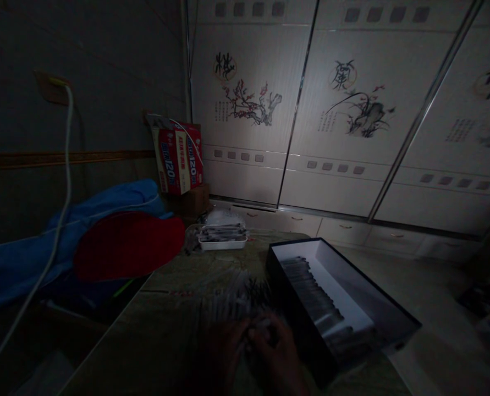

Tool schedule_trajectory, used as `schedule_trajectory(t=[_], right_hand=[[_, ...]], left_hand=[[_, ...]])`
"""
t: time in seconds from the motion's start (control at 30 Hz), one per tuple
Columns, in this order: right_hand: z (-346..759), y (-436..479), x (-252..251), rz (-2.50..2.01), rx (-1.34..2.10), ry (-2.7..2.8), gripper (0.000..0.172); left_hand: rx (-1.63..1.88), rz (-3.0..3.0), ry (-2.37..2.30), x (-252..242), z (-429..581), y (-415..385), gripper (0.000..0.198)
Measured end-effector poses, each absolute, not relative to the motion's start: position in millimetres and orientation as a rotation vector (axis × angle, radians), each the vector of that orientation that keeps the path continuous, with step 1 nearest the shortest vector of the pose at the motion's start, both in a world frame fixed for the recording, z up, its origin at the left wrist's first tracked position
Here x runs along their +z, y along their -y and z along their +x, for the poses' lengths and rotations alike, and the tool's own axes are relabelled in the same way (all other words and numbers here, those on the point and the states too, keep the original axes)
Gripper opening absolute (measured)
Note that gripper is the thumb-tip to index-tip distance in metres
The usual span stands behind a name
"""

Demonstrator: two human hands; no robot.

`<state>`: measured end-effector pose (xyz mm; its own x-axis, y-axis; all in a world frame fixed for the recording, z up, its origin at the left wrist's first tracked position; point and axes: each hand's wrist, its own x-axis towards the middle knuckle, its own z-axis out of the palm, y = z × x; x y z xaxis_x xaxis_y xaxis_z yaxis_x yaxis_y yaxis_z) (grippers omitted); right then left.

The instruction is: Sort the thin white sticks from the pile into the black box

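Btm ctr, I've L hand + R hand prob working thin clear pcs; can't tell finger grip, too dark; next move needs fingertip care

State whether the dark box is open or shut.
Open: the dark box is uncovered, with slim items lined up inside in plain view.

left hand and right hand sit close together, right fingers curled.
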<state>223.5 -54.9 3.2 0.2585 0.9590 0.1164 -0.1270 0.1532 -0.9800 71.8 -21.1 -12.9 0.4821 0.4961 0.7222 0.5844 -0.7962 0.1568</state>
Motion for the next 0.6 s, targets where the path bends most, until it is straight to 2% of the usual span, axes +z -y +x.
schedule_trajectory(t=[0.1, 0.27, 0.33, 0.43, 0.53, 0.6], right_hand=[[222.4, 55.4, -13.6, -1.156, 0.981, 1.026, 0.037], [237.0, 67.8, -20.6, -1.332, 0.913, 1.175, 0.038], [242.6, 73.7, -16.2, -1.428, 0.835, 1.247, 0.041], [245.2, 79.0, -4.2, -1.485, 0.735, 1.502, 0.034], [242.7, 78.0, 4.7, -1.465, 0.870, 1.854, 0.034], [240.8, 75.2, 3.9, -1.421, 1.006, 2.019, 0.032]], left_hand=[[-1.114, -2.726, 1.045, -21.8, 76.2, 18.9, 0.042], [-0.939, -2.683, 0.929, -20.8, 64.8, 15.0, 0.032], [-0.866, -2.627, 0.907, -13.2, 57.3, 17.4, 0.034], [-0.857, -2.612, 0.967, -1.4, 50.6, 25.3, 0.030], [-0.860, -2.650, 1.073, 4.8, 51.5, 34.0, 0.020], [-0.858, -2.673, 1.086, 6.3, 54.5, 39.6, 0.023]])
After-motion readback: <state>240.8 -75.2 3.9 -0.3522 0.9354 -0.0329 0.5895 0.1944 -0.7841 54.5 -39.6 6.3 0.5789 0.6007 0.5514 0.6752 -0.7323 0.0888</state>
